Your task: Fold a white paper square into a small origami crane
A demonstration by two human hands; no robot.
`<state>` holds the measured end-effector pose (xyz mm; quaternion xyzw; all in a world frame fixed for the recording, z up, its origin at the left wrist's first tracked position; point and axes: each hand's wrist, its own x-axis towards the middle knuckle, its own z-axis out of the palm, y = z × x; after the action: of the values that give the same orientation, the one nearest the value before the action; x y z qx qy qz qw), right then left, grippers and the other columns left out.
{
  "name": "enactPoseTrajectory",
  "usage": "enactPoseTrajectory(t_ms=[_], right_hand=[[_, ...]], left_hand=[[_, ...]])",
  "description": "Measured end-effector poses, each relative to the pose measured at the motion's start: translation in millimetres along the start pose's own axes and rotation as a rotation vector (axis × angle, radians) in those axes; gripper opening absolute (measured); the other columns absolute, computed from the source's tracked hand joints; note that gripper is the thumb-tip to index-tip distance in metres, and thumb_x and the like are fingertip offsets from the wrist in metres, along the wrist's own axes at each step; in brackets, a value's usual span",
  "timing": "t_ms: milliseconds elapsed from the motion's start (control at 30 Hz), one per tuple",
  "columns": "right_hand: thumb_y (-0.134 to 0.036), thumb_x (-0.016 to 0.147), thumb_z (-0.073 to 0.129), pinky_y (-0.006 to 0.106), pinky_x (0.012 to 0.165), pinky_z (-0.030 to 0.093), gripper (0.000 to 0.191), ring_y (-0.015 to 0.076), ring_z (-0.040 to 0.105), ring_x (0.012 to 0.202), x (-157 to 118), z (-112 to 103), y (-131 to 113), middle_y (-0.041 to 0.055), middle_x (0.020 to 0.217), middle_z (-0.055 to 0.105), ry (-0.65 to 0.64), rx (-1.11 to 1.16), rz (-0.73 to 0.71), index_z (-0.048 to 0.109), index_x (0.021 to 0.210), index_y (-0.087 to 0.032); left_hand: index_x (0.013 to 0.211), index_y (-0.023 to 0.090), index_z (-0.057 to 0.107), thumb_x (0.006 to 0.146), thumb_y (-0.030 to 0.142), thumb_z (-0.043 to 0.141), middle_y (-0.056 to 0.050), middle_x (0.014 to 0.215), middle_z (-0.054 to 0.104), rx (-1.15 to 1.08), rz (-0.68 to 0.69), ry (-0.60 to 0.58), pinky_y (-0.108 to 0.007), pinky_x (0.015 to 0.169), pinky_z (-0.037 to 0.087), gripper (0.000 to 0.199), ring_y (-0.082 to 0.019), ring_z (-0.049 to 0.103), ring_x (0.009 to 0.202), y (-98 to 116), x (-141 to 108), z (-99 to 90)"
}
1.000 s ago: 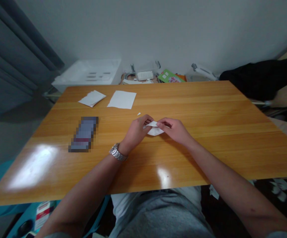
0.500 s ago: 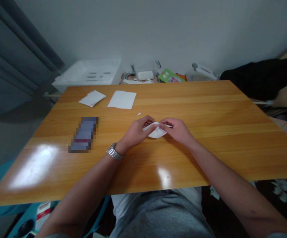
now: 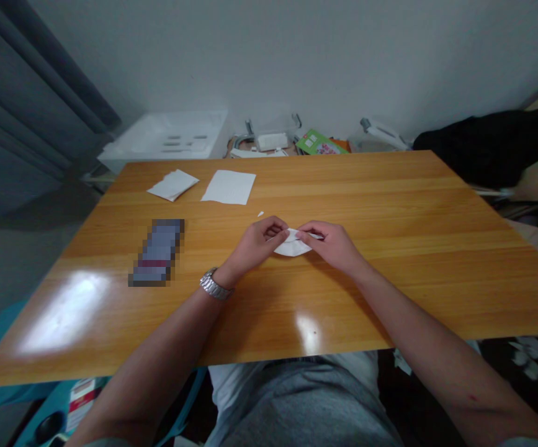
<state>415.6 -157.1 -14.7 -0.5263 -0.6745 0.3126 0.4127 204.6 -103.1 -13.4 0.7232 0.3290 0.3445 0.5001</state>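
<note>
A small piece of white paper (image 3: pixel 293 248), apparently folded, is held between my two hands above the wooden table (image 3: pixel 412 248). My left hand (image 3: pixel 262 241) pinches its left side between thumb and curled fingers; a silver watch (image 3: pixel 215 284) circles that wrist. On the right side, my right hand (image 3: pixel 329 241) grips the paper with its thumb on top. The fingers behind the paper are partly hidden. A tiny white scrap (image 3: pixel 260 213) lies just beyond my left hand.
Farther back lie a square white sheet (image 3: pixel 229 187) and some folded white paper (image 3: pixel 174 185). A pixelated dark rectangular object (image 3: pixel 157 252) rests at the left. Behind the table stand a white plastic bin (image 3: pixel 170 133) and a green booklet (image 3: pixel 318 143).
My left hand has shifted slightly left and away from my right thumb, so more of the paper's top shows between the thumbs. My right hand stays nearly still.
</note>
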Motion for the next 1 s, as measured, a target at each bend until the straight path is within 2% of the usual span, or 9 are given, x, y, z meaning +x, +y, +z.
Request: enactPoseTrajectory(t_ms=[200, 367, 533, 733, 900, 1000], right_hand=[[-0.045, 0.095, 0.064, 0.032, 0.077, 0.049, 0.027, 0.0219, 0.07, 0.084, -1, -2, 0, 0.0045, 0.092, 0.078, -0.036, -0.039, -0.002, 0.077, 0.093, -0.022], [-0.043, 0.095, 0.064, 0.031, 0.077, 0.05, 0.024, 0.0211, 0.071, 0.084, -3, -3, 0, 0.0034, 0.094, 0.079, -0.07, -0.047, 0.004, 0.078, 0.095, -0.023], [-0.041, 0.093, 0.068, 0.032, 0.077, 0.051, 0.022, 0.0209, 0.071, 0.084, -2, -4, 4, 0.0041, 0.095, 0.08, -0.05, -0.025, 0.026, 0.078, 0.096, -0.022], [-0.048, 0.086, 0.075, 0.033, 0.078, 0.055, 0.029, 0.0218, 0.072, 0.084, 5, -15, 11, 0.0074, 0.095, 0.079, 0.01, 0.152, 0.095, 0.077, 0.094, -0.02], [-0.05, 0.085, 0.076, 0.033, 0.073, 0.056, 0.031, 0.0208, 0.071, 0.078, 9, -25, 6, 0.0071, 0.088, 0.079, -0.017, 0.165, 0.142, 0.078, 0.089, -0.019], [-0.051, 0.085, 0.075, 0.033, 0.074, 0.056, 0.032, 0.0211, 0.072, 0.078, 8, -27, 7, 0.007, 0.088, 0.079, -0.039, 0.141, 0.136, 0.078, 0.089, -0.019]], left_hand=[[0.096, 0.016, 0.065, 0.09, 0.039, 0.068, -0.005, 0.09, 0.07, 0.013, -0.028, -0.03, -0.024, 0.068, 0.052, 0.024, -0.014, 0.066, 0.078, 0, -1, 0.2], [0.093, 0.016, 0.066, 0.095, 0.043, 0.064, -0.003, 0.083, 0.068, 0.066, -0.042, -0.081, -0.022, 0.06, 0.047, 0.028, -0.012, 0.061, 0.068, 2, -4, 0.3], [0.093, 0.016, 0.068, 0.097, 0.042, 0.062, -0.004, 0.085, 0.07, 0.126, 0.007, -0.062, -0.022, 0.065, 0.049, 0.027, -0.013, 0.063, 0.074, 2, -3, -1.0], [0.092, 0.016, 0.066, 0.096, 0.041, 0.063, -0.004, 0.085, 0.07, 0.127, -0.014, 0.01, -0.022, 0.062, 0.047, 0.025, -0.013, 0.061, 0.072, 4, -2, -2.2], [0.092, 0.016, 0.067, 0.094, 0.043, 0.065, -0.004, 0.086, 0.069, 0.077, -0.035, -0.005, -0.022, 0.061, 0.046, 0.027, -0.013, 0.061, 0.072, 3, -2, -0.1], [0.092, 0.016, 0.069, 0.092, 0.043, 0.067, -0.005, 0.086, 0.07, 0.058, -0.059, -0.031, -0.022, 0.06, 0.046, 0.028, -0.013, 0.061, 0.071, 1, -2, 1.5]])
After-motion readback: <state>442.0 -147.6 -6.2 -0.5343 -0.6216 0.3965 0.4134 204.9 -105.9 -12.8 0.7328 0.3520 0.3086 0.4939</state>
